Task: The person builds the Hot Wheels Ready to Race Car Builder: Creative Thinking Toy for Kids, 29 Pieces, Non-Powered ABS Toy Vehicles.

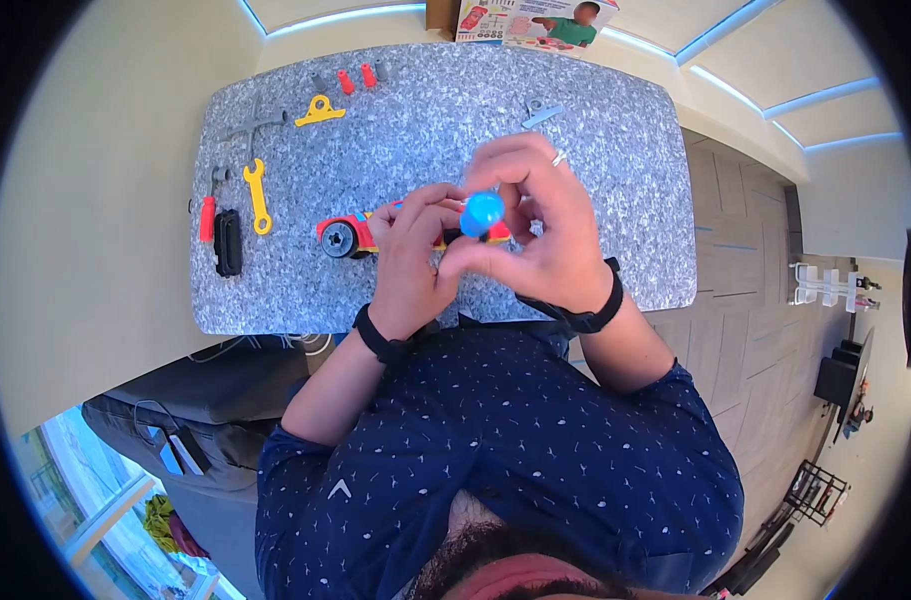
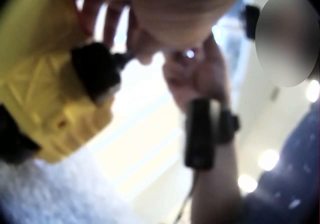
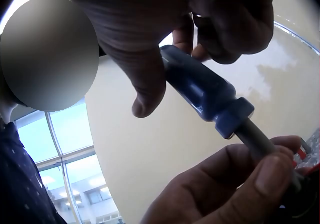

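A red and yellow toy car (image 1: 358,222) with dark wheels lies on its side on the table; its yellow underside (image 2: 47,96) fills the left of the left wrist view. My left hand (image 1: 413,250) is over the car, and its thumb and forefinger pinch the grey shaft (image 3: 255,138) of a blue-handled screwdriver near its lower end. My right hand (image 1: 555,225) has its fingers curled about the blue handle (image 3: 200,86), the thumb beside it. Fingers and car hide the tip.
At the table's left lie a yellow wrench (image 1: 258,198), a red-handled tool (image 1: 208,218), a black part (image 1: 227,243) and a grey tool (image 1: 255,125). Farther back are a yellow piece (image 1: 320,111), red pegs (image 1: 346,82) and a grey-blue piece (image 1: 542,113). A printed box (image 1: 535,22) stands beyond.
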Available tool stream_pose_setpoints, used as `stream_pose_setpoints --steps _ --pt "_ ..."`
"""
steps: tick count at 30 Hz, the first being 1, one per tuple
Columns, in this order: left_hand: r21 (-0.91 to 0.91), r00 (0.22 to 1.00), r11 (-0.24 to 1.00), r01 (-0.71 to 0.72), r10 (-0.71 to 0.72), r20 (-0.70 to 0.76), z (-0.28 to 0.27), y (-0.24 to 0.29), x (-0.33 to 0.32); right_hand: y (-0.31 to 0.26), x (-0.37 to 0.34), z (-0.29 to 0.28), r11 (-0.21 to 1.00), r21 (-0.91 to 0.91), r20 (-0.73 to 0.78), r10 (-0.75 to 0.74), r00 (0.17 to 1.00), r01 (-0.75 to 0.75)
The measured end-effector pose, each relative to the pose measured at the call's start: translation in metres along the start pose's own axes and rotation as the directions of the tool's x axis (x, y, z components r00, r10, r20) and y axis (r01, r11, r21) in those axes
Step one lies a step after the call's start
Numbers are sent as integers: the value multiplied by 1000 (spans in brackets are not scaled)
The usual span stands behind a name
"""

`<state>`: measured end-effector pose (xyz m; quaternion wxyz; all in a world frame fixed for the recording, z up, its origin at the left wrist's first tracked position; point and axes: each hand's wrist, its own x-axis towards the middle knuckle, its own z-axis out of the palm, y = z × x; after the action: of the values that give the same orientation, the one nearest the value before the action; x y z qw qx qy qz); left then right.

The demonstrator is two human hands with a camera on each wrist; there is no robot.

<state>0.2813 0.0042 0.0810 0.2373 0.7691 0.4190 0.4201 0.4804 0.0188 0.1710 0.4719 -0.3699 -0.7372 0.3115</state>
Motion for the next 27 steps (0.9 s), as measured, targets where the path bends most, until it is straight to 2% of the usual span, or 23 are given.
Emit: stream_pose_setpoints --steps 1,4,5,7,10,13,15,18,20,23,25,27 --pt "6 999 1000 21 -21 30 -1 -1 0 -1 2 0 1000 10 19 -17 1000 16" --pt "65 999 997 -39 39 6 -2 1 1 14 -2 1 996 22 61 -88 994 87" --pt "27 1000 1000 -16 17 -10 -1 3 -1 19 -5 2 996 15 60 -94 994 93" --pt "-46 999 999 13 -15 -46 2 5 2 20 -8 2 998 -34 0 -43 999 43" --pt "-1 999 1000 -30 30 -19 0 0 0 7 1 3 992 -90 -52 -97 994 92" --pt "50 999 998 -31 29 41 -3 -3 -2 13 -7 0 998 38 34 -46 998 45" --pt "15 1000 1000 0 0 -12 -2 5 0 20 -10 1 998 33 49 -61 997 59" --pt "-8 999 1000 -20 20 -25 1 4 0 21 -14 6 996 -52 -50 -71 996 69" --pt "-4 1000 1000 -27 27 -13 1 1 0 14 -12 6 999 -9 -82 -47 996 46" --pt "17 1000 1000 -10 10 -1 0 -2 -2 5 -8 1 992 121 -6 -27 1000 27" --pt "42 1000 999 -24 24 -9 1 -3 -3 18 -11 -3 993 86 67 -86 994 80" --pt "42 999 998 -46 44 27 -1 -6 -3 18 -10 -1 995 55 72 -90 993 86"
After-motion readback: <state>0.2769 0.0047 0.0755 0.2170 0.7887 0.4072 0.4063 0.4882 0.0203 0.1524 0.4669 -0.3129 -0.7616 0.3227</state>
